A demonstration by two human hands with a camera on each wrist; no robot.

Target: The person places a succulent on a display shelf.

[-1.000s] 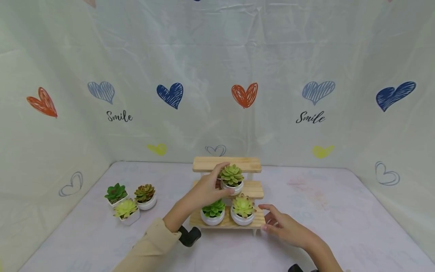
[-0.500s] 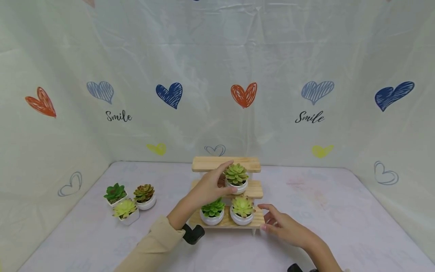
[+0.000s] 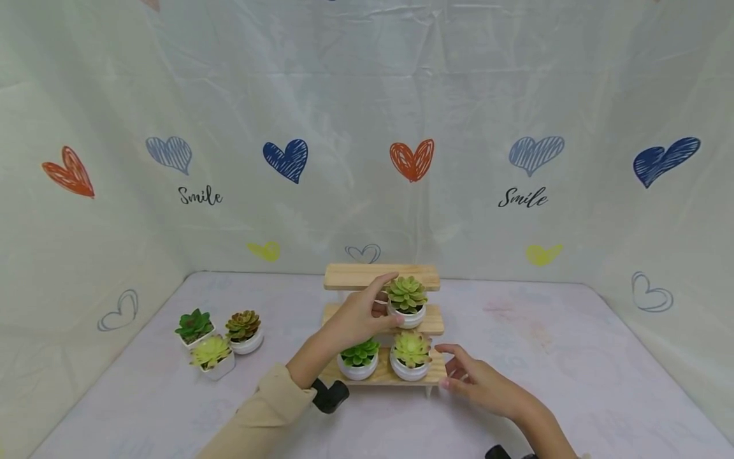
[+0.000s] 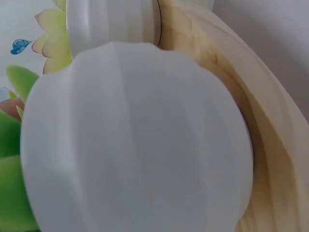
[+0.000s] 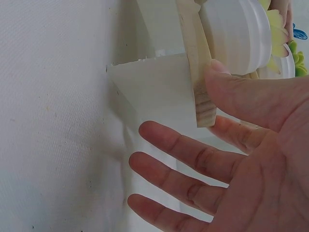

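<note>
My left hand (image 3: 358,315) holds a light green potted succulent (image 3: 406,294) by its white round pot, thumb in front and index finger behind, at the right of the middle tier of the wooden plant stand (image 3: 381,276). On the bottom tier sit a bright green succulent (image 3: 358,360) and a yellow-green succulent (image 3: 410,357); one white pot (image 4: 135,140) fills the left wrist view. My right hand (image 3: 478,382) grips the right end of the bottom plank (image 5: 205,104) between thumb and index finger, the other fingers extended below it.
Three more potted succulents stand grouped on the table's left: dark green (image 3: 195,325), yellow-green (image 3: 212,357) and reddish brown (image 3: 244,331). A white curtain (image 3: 350,83) printed with hearts hangs behind. The pale table (image 3: 550,338) extends right of the stand.
My left hand has slid the light green succulent to the right along the middle tier. The right hand has stayed at the bottom plank's end.
</note>
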